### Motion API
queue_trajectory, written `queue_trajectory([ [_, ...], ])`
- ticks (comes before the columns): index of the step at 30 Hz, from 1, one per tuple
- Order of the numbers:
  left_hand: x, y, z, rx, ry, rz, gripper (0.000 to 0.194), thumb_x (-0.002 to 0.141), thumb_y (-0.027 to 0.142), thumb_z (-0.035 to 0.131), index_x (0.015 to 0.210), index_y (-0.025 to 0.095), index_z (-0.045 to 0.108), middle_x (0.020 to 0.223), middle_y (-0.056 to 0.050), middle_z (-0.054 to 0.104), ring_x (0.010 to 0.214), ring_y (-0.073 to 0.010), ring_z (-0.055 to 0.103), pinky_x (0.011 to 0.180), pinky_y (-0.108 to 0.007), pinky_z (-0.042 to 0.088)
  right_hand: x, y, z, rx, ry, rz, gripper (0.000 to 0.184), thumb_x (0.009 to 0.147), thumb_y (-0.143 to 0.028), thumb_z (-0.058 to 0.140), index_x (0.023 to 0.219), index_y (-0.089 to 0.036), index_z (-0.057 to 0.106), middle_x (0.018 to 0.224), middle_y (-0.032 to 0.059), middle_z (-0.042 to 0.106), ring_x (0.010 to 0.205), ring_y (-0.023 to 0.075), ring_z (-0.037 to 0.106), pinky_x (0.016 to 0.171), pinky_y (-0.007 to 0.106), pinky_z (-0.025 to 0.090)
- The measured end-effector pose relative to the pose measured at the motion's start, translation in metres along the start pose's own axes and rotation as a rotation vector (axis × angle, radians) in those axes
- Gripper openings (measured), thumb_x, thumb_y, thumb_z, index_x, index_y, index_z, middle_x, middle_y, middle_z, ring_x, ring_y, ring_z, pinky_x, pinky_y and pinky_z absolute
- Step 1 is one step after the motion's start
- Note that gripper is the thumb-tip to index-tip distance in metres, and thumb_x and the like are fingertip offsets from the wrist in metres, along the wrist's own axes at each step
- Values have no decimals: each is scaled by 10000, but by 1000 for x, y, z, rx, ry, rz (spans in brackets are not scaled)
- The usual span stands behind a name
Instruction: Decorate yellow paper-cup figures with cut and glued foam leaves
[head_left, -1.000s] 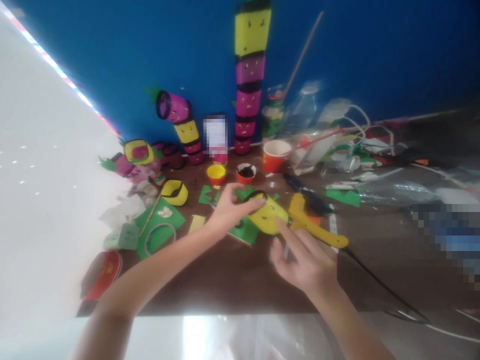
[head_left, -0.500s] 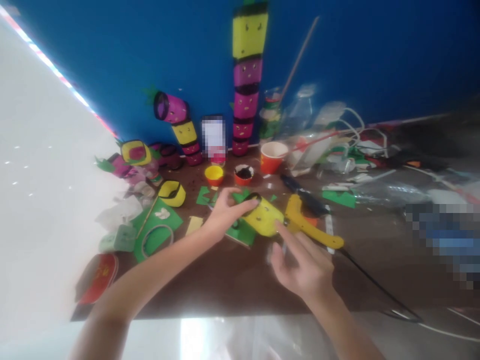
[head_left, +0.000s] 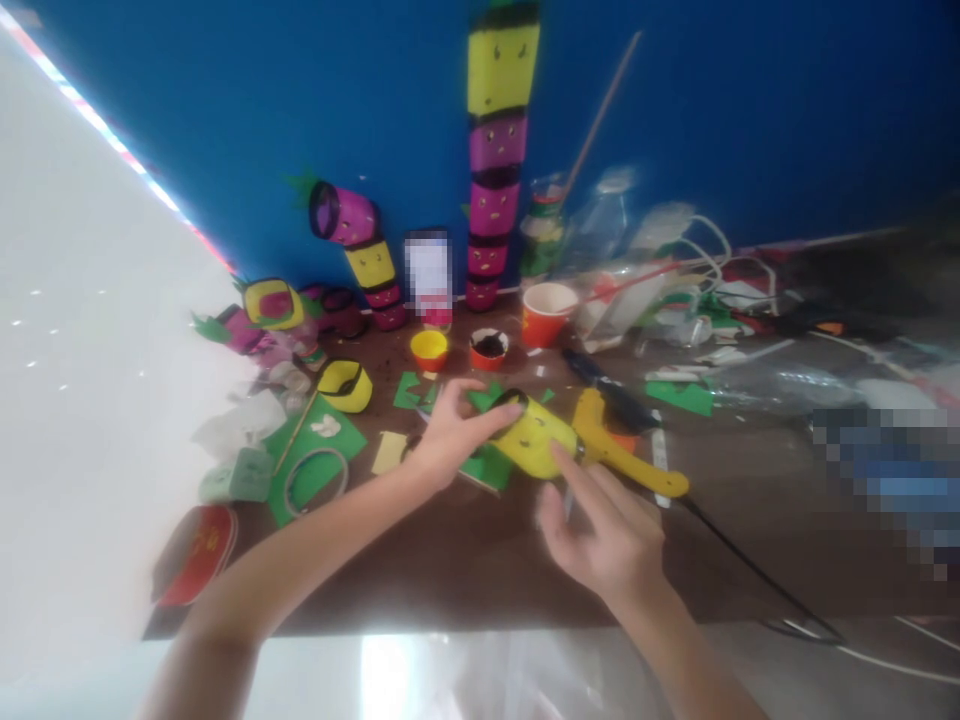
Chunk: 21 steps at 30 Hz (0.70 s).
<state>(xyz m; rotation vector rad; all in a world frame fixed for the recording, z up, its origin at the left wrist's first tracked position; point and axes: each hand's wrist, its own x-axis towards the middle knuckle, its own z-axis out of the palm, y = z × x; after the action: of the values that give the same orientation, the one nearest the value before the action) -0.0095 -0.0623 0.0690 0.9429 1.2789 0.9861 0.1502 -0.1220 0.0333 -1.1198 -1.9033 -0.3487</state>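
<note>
Gripping the black-rimmed yellow cup (head_left: 538,440) at its rim between thumb and fingers, the left hand (head_left: 454,435) held it tilted over the middle of the brown table (head_left: 420,590). The right hand (head_left: 615,530) was partly spread, its index fingertip at the cup's side and its thumb well apart from that finger. A yellow hot glue gun (head_left: 634,465) lay just right of the cup; green paper (head_left: 491,472) showed near its lower left.

Bare left hand (head_left: 454,432), bare right hand (head_left: 613,530), bare forearms (head_left: 330,532)
</note>
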Motion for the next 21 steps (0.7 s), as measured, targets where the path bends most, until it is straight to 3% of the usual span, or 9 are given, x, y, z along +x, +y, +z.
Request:
queue_trajectory([
  [6,0,-3,-2,24,28,35,513,585,367,773,982,201,494,721,32,519,600,-76,538,502,-166,417,-2,0,1,51,-42,26,406,720,-137,589,1126,-125,586,586,-16,537,473,110,488,490,233,414],
  [9,0,-2,-1,15,37,21,494,599,370,763,979,201,496,707,36,505,597,-75,532,505,-166,416,-2,-3,0,221,-38,139,401,745,-110,560,1144,-138,591,589,-18,532,463,95,476,473,216,417],
  [12,0,-2,0,26,50,18,491,596,372,762,976,199,504,719,31,498,617,-81,533,518,-171,418,0,-8,-3,394,-24,349,320,764,-129,560,1070,-172,645,587,-14,545,480,95,482,464,210,428],
  [16,2,-5,-2,104,51,50,512,599,400,753,997,200,501,763,14,512,658,-96,537,561,-194,430,5,-9,-7,633,-24,814,159,755,-235,621,888,-201,703,587,-8,564,503,99,494,459,217,426],
  [19,5,-9,-6,214,52,174,511,616,391,740,1016,208,482,843,-6,542,734,-119,553,642,-227,448,10,-5,-7,878,-13,1116,160,697,-297,686,817,-192,701,517,-37,489,431,69,411,379,197,331],
  [21,7,-8,-9,307,62,290,512,623,358,734,1034,211,467,899,-17,555,808,-143,559,718,-258,451,14,-2,-7,1047,-4,1216,168,673,-305,705,785,-182,686,463,-73,377,388,47,316,346,187,253],
])
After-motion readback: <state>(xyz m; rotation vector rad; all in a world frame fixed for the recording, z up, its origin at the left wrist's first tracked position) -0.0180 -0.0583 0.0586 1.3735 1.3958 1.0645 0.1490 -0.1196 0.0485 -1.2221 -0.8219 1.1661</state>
